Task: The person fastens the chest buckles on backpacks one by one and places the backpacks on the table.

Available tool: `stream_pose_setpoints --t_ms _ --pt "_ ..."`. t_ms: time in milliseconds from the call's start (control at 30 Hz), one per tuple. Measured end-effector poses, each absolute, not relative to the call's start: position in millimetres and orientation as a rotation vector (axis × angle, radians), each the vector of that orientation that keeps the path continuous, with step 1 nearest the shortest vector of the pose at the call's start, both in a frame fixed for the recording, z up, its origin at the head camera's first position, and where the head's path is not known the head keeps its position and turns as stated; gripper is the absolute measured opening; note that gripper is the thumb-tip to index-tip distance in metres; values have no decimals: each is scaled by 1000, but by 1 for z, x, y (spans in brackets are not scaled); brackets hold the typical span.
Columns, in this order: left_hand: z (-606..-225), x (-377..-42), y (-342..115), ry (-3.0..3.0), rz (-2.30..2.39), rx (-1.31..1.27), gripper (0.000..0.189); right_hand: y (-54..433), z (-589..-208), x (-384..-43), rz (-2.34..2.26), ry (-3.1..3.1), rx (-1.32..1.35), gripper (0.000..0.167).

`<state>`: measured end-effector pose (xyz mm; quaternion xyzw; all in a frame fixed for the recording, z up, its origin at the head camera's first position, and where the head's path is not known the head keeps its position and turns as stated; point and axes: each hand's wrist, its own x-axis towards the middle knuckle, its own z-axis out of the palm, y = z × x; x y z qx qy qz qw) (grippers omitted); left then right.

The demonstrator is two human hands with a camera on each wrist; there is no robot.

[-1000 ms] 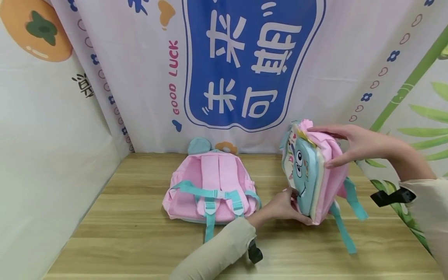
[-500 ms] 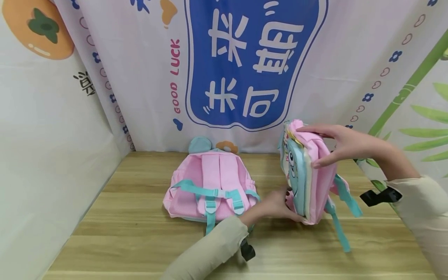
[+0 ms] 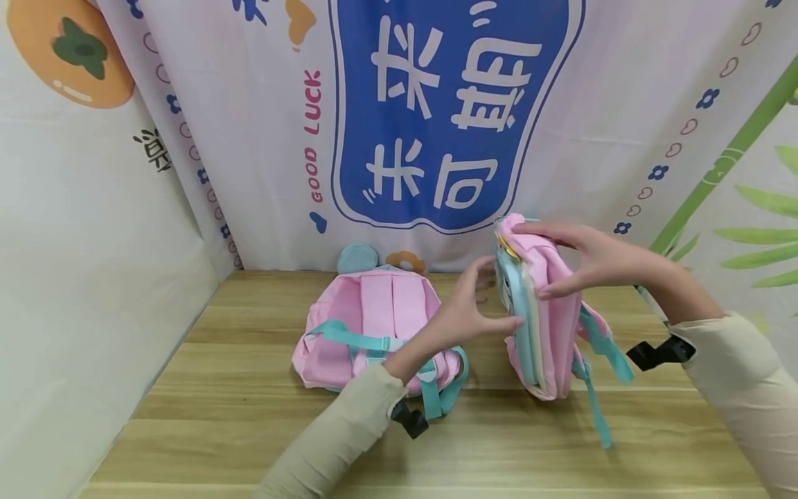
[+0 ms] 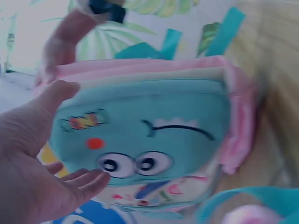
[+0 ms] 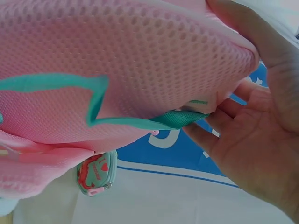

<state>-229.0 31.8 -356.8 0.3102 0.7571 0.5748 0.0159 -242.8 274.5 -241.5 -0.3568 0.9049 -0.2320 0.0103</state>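
A pink child's backpack (image 3: 555,333) with a mint front pocket (image 4: 149,121) stands on edge at the right of the table. Its pocket bears a cartoon face. My right hand (image 3: 601,260) grips the backpack's upper side, thumb on one face and fingers over the other. My left hand (image 3: 458,312) is spread in front of the pocket, thumb and fingers apart; in the left wrist view its fingertips overlap the pocket. Mesh backing (image 5: 140,60) and a mint strap (image 5: 56,81) fill much of the right wrist view.
A second pink backpack (image 3: 393,298) lies straps up at the middle of the wooden table (image 3: 206,416), partly behind my left forearm. A printed cloth (image 3: 262,173) hangs behind. A small mint zipped piece (image 5: 98,172) with red print shows below the mesh.
My left hand has let go of the backpack's lower corner and risen along its front. The backpack has turned and shifted slightly left with my right hand still gripping it.
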Motion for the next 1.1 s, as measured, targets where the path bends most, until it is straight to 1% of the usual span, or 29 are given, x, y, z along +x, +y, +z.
stream_pose_setpoints --t_ms 167,333,600,800,1100 --pt "-331 -234 25 2451 1842 1041 97 267 -246 -247 -737 2798 -1185 95" --pt "-319 -243 23 2497 1772 1013 100 261 -250 -247 -763 2775 -1200 99" --pt "-318 -245 23 2492 1794 883 94 259 -260 -247 -852 2742 -1155 102" --pt "-318 -246 20 2570 1754 876 91 262 -268 -244 -877 2756 -1085 107" --pt "-321 -247 10 2598 1726 820 89 272 -282 -242 -894 2733 -1073 114"
